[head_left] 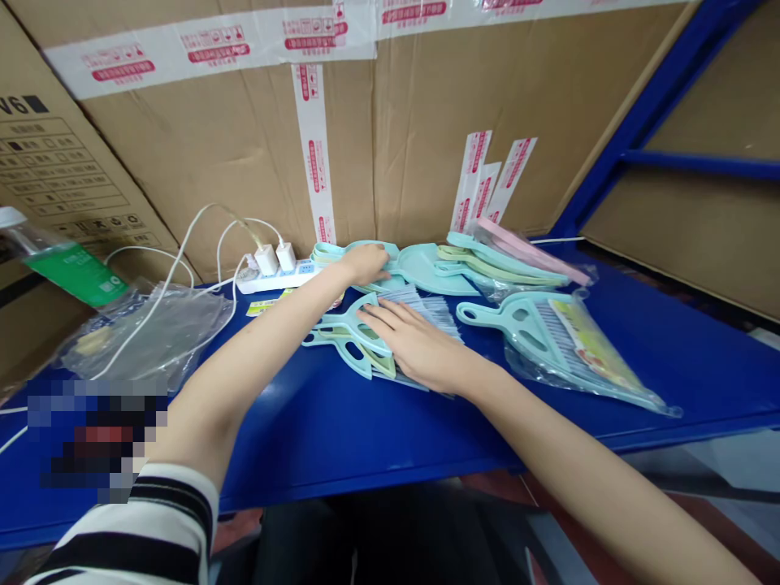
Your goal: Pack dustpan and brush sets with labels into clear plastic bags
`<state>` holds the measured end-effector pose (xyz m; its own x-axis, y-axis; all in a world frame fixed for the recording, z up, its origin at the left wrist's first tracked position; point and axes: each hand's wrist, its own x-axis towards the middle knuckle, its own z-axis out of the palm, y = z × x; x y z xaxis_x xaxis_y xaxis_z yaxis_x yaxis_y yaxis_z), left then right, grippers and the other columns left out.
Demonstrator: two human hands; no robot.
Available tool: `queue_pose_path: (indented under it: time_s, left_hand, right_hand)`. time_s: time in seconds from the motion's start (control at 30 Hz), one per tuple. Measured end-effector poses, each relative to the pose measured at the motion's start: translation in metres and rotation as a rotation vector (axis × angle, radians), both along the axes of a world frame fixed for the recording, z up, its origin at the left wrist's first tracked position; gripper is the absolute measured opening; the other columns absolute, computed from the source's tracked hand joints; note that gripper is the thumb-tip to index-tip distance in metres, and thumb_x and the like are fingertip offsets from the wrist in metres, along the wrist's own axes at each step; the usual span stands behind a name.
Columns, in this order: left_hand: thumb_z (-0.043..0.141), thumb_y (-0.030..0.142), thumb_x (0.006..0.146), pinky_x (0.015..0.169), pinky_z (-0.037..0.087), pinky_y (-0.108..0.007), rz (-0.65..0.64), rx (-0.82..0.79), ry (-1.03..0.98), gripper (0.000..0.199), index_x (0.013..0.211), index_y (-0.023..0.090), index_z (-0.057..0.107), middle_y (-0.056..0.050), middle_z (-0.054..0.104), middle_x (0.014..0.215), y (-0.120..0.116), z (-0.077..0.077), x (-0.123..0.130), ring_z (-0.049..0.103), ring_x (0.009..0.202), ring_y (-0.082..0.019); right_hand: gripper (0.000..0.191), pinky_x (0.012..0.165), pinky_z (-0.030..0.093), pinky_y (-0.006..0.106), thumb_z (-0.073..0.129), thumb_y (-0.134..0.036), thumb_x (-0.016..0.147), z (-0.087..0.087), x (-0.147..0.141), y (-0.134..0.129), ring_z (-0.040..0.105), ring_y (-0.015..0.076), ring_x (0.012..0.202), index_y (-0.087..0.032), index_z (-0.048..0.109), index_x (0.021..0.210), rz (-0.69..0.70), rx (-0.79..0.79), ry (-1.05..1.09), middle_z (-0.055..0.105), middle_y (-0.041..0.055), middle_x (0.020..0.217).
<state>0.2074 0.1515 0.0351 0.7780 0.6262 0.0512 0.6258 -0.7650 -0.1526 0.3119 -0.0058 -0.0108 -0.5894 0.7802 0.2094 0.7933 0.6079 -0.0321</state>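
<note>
My left hand reaches to the back of the table, its fingers bent over a light-blue dustpan among others lying there. Another light-blue dustpan lies just to its right. My right hand lies flat, fingers stretched out, on a small pile of hand brushes with light-blue and green handles. The top brush points its handle left, and grey-blue bristles show behind the hand. To the right lies a bagged light-blue dustpan with a brush and a printed card.
Stacked bagged dustpans, one pink, lie at the back right. A white power strip with chargers and cables stands back left. A plastic bag and a green-labelled bottle are at left. Cardboard boxes wall the back.
</note>
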Motion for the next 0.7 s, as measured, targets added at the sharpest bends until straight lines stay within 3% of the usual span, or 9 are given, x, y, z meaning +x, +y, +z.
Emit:
queue_pose_path:
  time_s: [0.13,0.3,0.47,0.7]
  left_hand:
    - [0.048,0.024,0.097,0.098,0.049,-0.036,0.024,0.056,-0.074,0.032,0.116,0.006,0.067,-0.019,0.064,0.118,-0.005,0.011,-0.028,0.064,0.112,-0.029]
    - [0.037,0.024,0.100,0.102,0.048,-0.044,0.070,0.138,-0.225,0.039,0.127,0.005,0.059,-0.019,0.058,0.118,-0.022,0.024,-0.083,0.059,0.114,-0.029]
    - [0.037,0.029,0.099,0.101,0.048,-0.049,0.116,0.161,-0.369,0.042,0.126,0.006,0.059,-0.016,0.057,0.114,-0.058,0.029,-0.149,0.058,0.110,-0.029]
    - [0.035,0.039,0.099,0.100,0.048,-0.040,0.258,0.074,-0.483,0.042,0.121,0.013,0.060,-0.011,0.062,0.108,-0.112,0.031,-0.228,0.058,0.103,-0.023]
  right_hand:
    - [0.073,0.115,0.036,0.059,0.038,0.003,0.077,0.003,-0.001,-0.001,0.035,0.0345,0.146,-0.006,0.041,0.149,0.004,-0.012,-0.003,0.049,0.0197,0.151]
    - [0.073,0.113,0.037,0.062,0.035,0.002,0.078,0.010,-0.001,-0.006,0.034,0.0344,0.147,-0.006,0.041,0.149,0.019,-0.047,0.031,0.046,0.0203,0.153]
    - [0.069,0.111,0.041,0.060,0.034,-0.002,0.080,0.011,0.005,-0.009,0.041,0.0313,0.143,-0.012,0.044,0.148,0.064,-0.030,0.103,0.050,0.0168,0.151]
    - [0.065,0.110,0.042,0.058,0.036,-0.005,0.078,0.014,0.011,-0.009,0.047,0.0290,0.137,-0.013,0.049,0.142,0.171,-0.019,0.180,0.056,0.0176,0.144]
